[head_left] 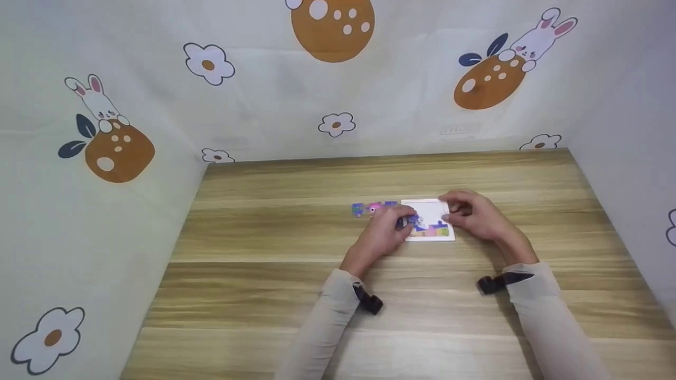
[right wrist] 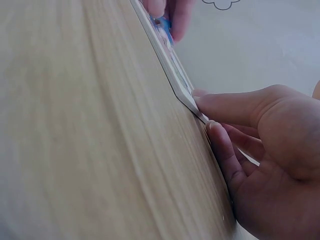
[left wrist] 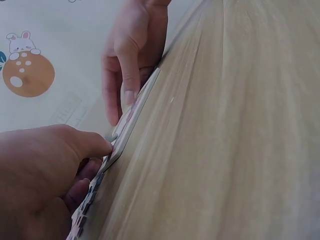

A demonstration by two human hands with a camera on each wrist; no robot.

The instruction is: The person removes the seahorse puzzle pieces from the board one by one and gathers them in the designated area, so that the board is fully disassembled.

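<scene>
A small white puzzle tray lies flat on the table, with colourful jigsaw pieces fitted along its lower side and its upper part bare white. My left hand is over the tray's left edge, pinching a blue puzzle piece between thumb and fingers. At the opposite edge, my right hand holds the tray's right side. In the right wrist view its thumb rests on the rim corner, other fingers curled beside it.
Loose blue and pink puzzle pieces lie in a row left of the tray, partly behind the left hand. The wood-grain table is bordered by a pale printed cloth at the back and sides. Black camera straps circle both wrists.
</scene>
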